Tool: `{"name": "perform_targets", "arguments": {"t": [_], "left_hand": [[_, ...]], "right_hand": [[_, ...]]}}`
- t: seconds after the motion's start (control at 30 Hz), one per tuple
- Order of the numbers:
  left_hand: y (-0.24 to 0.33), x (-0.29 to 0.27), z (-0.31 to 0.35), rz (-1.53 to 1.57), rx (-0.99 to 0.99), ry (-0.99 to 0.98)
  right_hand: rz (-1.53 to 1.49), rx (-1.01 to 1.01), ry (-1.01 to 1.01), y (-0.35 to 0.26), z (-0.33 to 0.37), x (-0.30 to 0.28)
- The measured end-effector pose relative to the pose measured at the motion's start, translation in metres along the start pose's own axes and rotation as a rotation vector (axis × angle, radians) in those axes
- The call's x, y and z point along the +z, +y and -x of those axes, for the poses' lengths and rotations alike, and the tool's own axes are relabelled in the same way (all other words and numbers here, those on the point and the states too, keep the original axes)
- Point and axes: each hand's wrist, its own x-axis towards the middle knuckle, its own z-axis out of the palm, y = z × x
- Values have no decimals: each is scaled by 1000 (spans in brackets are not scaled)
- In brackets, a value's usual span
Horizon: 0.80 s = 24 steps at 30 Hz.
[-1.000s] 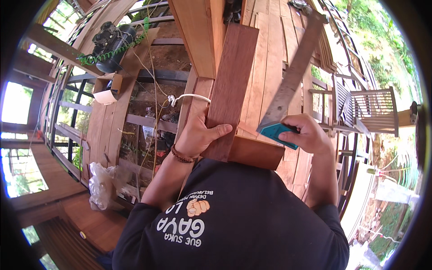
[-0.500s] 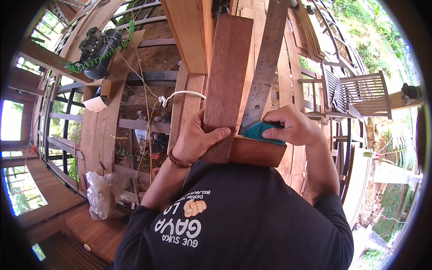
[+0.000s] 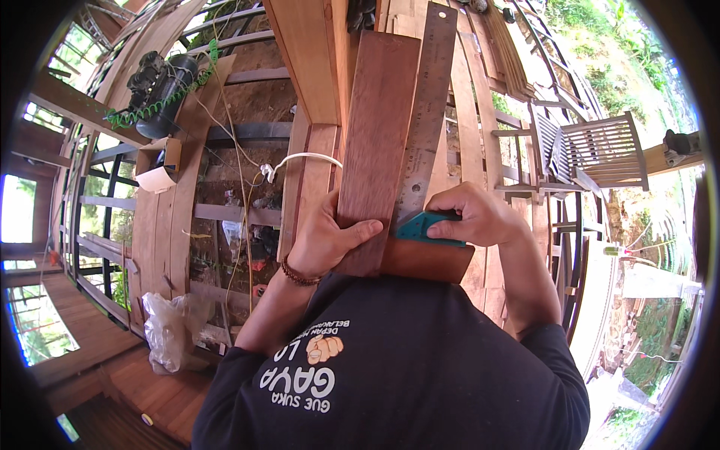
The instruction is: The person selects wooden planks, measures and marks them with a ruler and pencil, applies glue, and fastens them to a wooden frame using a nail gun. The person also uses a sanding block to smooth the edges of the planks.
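Note:
My left hand is closed round the lower part of a reddish-brown wooden board, its thumb lying across the face. A shorter wooden piece juts to the right from the board's lower end, close to my body. Pinched in my right hand is the teal handle of a try square, which lies along the upper edge of that shorter piece. The square's long steel blade runs away from me beside the board's right edge. How the two wooden pieces join is hidden.
A tall pale wooden frame stands just beyond the board. To the left are an air compressor with a green coiled hose, an open cardboard box and a plastic bag. A slatted wooden chair is at the right.
The try square has swung left, bringing its blade up against the board's right edge. My right hand has shifted slightly left with it. My left hand keeps its hold on the board.

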Motion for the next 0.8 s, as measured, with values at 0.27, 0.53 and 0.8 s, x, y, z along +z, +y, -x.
{"name": "perform_targets", "arguments": {"t": [0.27,0.53,0.8], "left_hand": [[0,-2,1,-5,30,-4],[1,-5,5,-47,53,-1],[14,-16,-14,94,15,-67]], "right_hand": [[25,-6,-12,-6,-3,-1],[43,-90,-14,-1,-8,2],[44,-59,-40,3,-14,6]]}}
